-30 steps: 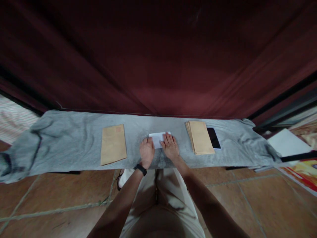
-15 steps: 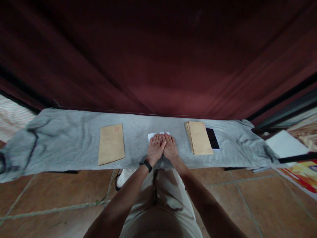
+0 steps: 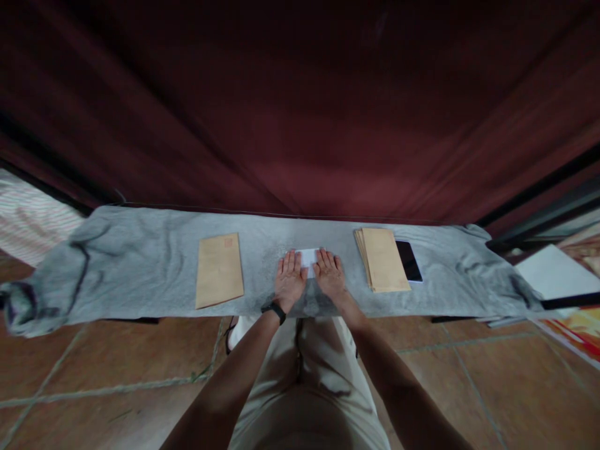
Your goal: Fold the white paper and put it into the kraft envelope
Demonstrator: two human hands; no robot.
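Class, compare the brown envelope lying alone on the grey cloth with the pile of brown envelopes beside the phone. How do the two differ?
The single envelope lies left of the hands; the pile of envelopes lies right of them. The single envelope is one flat sheet, while the pile shows several stacked edges. The single envelope has bare cloth around it, while the pile sits against a dark phone. Both are brown, lie flat on the grey cloth, and neither hand touches them.

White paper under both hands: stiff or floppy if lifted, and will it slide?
The white paper looks thin and flat under the left hand and right hand, so probably light and floppy. The gray cloth beneath may bunch if it is pushed.
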